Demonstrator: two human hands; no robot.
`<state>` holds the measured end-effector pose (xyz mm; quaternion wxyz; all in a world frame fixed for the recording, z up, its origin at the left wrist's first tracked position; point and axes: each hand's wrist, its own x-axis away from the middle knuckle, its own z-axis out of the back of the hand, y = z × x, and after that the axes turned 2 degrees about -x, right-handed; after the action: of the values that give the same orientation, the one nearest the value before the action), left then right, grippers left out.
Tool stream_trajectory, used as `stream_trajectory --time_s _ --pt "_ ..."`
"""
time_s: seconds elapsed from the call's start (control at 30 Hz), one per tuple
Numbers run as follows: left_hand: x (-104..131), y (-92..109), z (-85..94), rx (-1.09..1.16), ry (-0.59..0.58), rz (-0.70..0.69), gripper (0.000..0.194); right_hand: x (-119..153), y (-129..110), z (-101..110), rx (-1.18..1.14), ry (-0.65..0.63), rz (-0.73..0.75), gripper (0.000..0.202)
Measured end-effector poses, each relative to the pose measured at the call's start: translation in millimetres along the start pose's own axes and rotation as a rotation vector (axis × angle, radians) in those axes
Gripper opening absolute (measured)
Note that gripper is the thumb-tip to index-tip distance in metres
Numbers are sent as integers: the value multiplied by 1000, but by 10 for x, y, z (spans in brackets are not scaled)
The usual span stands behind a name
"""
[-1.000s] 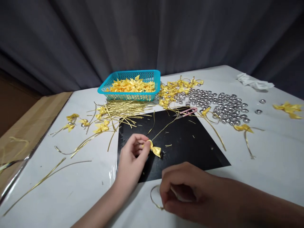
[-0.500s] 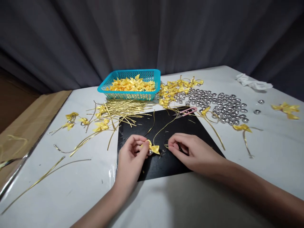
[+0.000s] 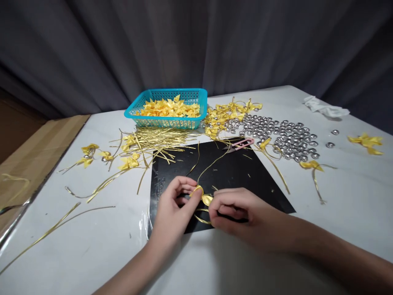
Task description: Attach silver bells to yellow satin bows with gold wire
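Over the black mat [image 3: 233, 168], my left hand [image 3: 181, 203] pinches a yellow ribbon bow [image 3: 206, 199] between thumb and forefinger. A thin gold wire [image 3: 211, 164] rises from the bow towards the pink-handled snips [image 3: 243, 144]. My right hand [image 3: 235, 211] is closed just right of the bow, its fingertips pinching gold wire. A loop of that wire [image 3: 201, 219] curves below the bow, between my two hands. The wire's ends are hidden by my fingers.
A teal basket [image 3: 166, 121] holds many yellow bows. Gold wire strips [image 3: 159, 139] lie before it. Silver beads [image 3: 288, 139] are spread on the right, near a pile of wired bows [image 3: 227, 112]. A white tissue [image 3: 325, 107] lies far right; cardboard [image 3: 61, 135] borders the left.
My right hand has moved nearer, down and slightly left, close to the bow. My left hand and the bow shifted slightly right and down. A gold wire loop now shows below the bow.
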<state>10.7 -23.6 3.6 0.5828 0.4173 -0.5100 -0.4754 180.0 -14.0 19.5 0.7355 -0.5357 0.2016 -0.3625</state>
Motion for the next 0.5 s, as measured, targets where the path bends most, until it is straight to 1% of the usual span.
stream_trajectory --time_s 0.03,0.1,0.17,0.2,0.23,0.27,0.33,0.4,0.5 --pt "8 3 -6 28 -39 10 16 -3 11 -2 7 5 -12 16" --pt "13 12 -8 71 -81 36 18 -15 25 44 -73 -39 -118 16" --pt "1 22 7 88 -48 62 19 -33 31 141 -201 -128 -253 18" --pt "-11 29 20 87 -15 72 20 -44 37 194 -225 -149 -305 20" --pt "-26 35 34 85 20 83 20 -54 47 241 -200 -130 -339 20" --pt "-41 41 49 85 54 93 21 -65 64 278 -127 -68 -358 19" --pt "-68 48 74 91 104 106 22 -82 113 311 93 107 -375 15" --pt "-83 48 88 108 125 106 24 -94 170 299 279 225 -368 10" --pt "-86 41 92 137 121 100 26 -105 236 256 405 263 -343 11"
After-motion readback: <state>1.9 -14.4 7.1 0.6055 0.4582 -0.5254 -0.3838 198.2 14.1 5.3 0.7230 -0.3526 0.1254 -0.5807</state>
